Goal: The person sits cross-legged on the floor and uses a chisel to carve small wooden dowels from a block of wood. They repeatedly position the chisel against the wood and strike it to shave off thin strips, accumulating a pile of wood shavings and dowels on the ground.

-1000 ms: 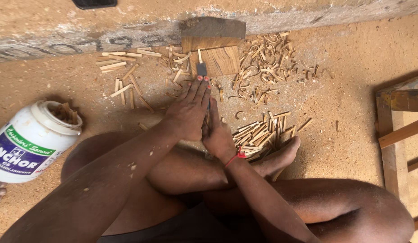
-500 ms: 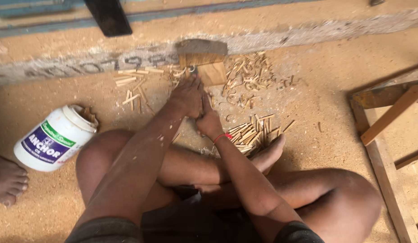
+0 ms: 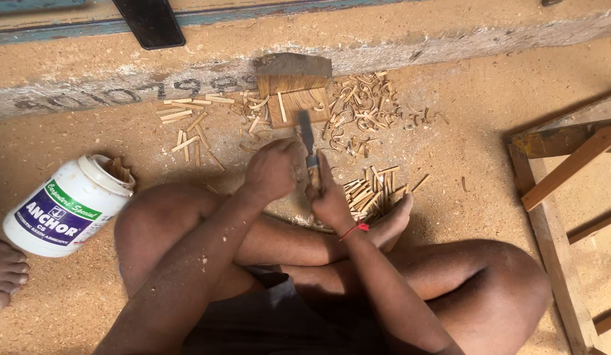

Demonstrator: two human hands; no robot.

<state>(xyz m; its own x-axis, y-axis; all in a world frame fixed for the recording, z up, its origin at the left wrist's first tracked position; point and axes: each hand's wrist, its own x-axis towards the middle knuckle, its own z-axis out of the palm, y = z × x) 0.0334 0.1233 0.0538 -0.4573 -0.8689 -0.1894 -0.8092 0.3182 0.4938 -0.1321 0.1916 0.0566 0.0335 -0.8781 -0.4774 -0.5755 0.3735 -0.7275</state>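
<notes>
Sitting cross-legged on the sawdust floor (image 3: 489, 131). The right hand (image 3: 332, 197) is wrapped tight around the handle of a chisel (image 3: 307, 137), with the blade pointing up toward a small wooden block (image 3: 299, 98) that sits against the concrete ledge (image 3: 450, 39) at the top. The left hand (image 3: 272, 169) is curled into a fist just beside the chisel, fingers closed, but I can't tell if it's actually holding anything.

A pile of cut wooden sticks (image 3: 371, 192) lies just right of the right hand, next to the bare foot (image 3: 394, 223). Curly wood shavings (image 3: 368, 108) are scattered right of the block, with more loose splinters (image 3: 187, 125) to its left.

Near the left edge a white plastic jar (image 3: 69, 205) lies tipped on its side, open mouth facing up-right, with a green and dark blue label wrapped around it. Someone else's toes (image 3: 4, 271) poke in beside it. A wooden frame (image 3: 562, 177) is at the right edge.
</notes>
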